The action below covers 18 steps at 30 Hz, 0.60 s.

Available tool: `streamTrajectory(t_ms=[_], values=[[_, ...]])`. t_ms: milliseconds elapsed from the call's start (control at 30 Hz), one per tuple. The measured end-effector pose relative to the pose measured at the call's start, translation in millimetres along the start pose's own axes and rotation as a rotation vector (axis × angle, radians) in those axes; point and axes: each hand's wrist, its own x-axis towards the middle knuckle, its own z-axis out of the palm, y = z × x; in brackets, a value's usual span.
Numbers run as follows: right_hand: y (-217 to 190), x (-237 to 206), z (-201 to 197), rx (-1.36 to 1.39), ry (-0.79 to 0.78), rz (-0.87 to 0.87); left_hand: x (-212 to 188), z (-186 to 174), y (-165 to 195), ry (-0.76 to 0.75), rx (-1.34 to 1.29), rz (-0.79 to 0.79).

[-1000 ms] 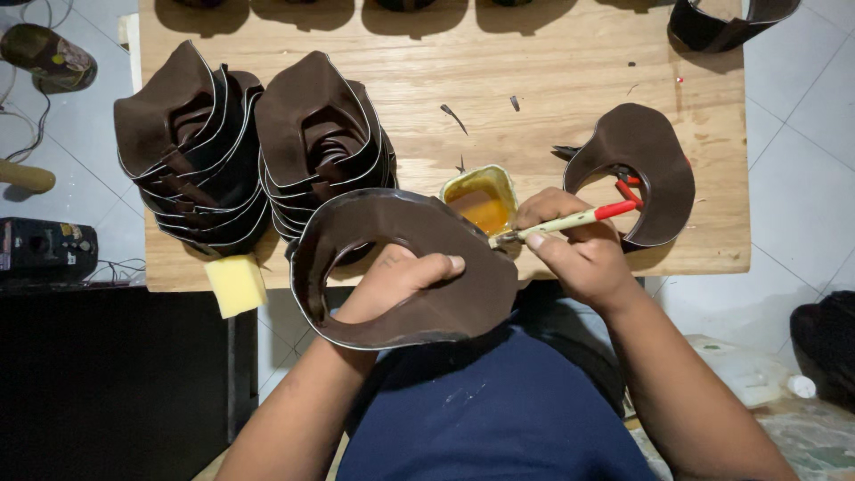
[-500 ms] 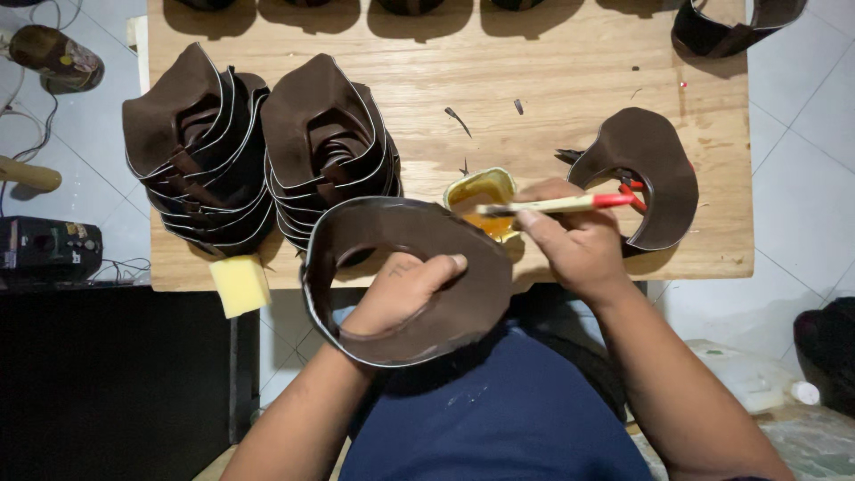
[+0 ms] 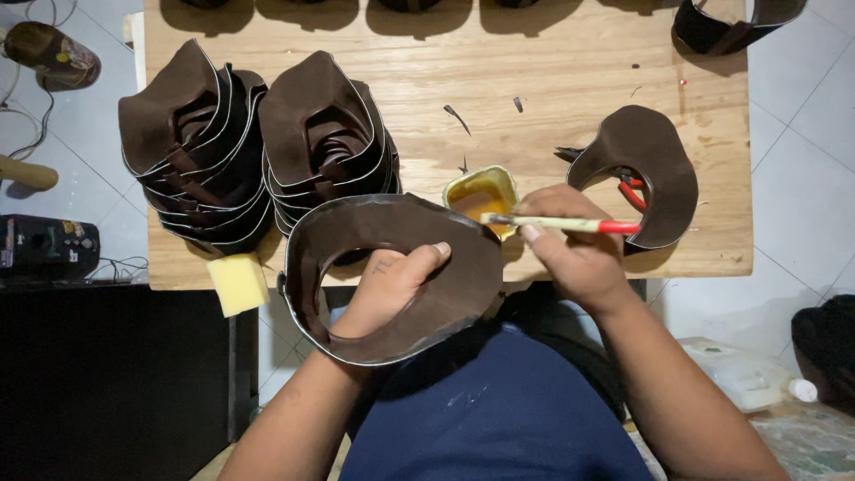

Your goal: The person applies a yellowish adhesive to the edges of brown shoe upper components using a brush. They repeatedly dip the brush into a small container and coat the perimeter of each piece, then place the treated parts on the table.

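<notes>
Right hand [image 3: 574, 254] pinches a brush [image 3: 561, 223], fingers closed around its pale handle; red end points right, bristle end points left into the yellow tub [image 3: 481, 198] just beside the knuckles. Tub holds amber liquid and sits at the table's [image 3: 570, 71] near edge. Left hand [image 3: 387, 289] lies flat, palm down, fingers spread through the opening of a brown leather piece [image 3: 392, 276], pressing and holding it; the piece curves around the hand and hangs partly off the table edge, over the lap. Brush tip is just right of this piece, not touching it. Right of the right hand, a second leather piece [image 3: 650, 169] lies flat on the table, with red-handled pliers [image 3: 628, 189] showing in its cutout. Left of the tub, two stacks of leather pieces [image 3: 258, 142] stand side by side. A yellow sponge [image 3: 236, 283] rests at the table's near-left corner.
</notes>
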Motion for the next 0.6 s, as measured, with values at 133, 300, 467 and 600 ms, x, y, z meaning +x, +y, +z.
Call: streamTrajectory(t_ms=[133, 300, 467, 600], values=[[-6, 4, 1, -0.239, -0.095, -0.004, -1, 0, -5, 0.004, -0.035, -0.026], [-1, 9, -1, -0.391, 0.018, -0.026, -7, 8, -4, 0.150, 0.117, 0.184], [21, 32, 0, -0.928, -0.098, -0.159, 0, 0, 9, 0.073, 0.162, 0.452], [32, 41, 9, -1.045, -0.144, -0.151, -1, -18, -2, 0.067, 0.115, 0.365]])
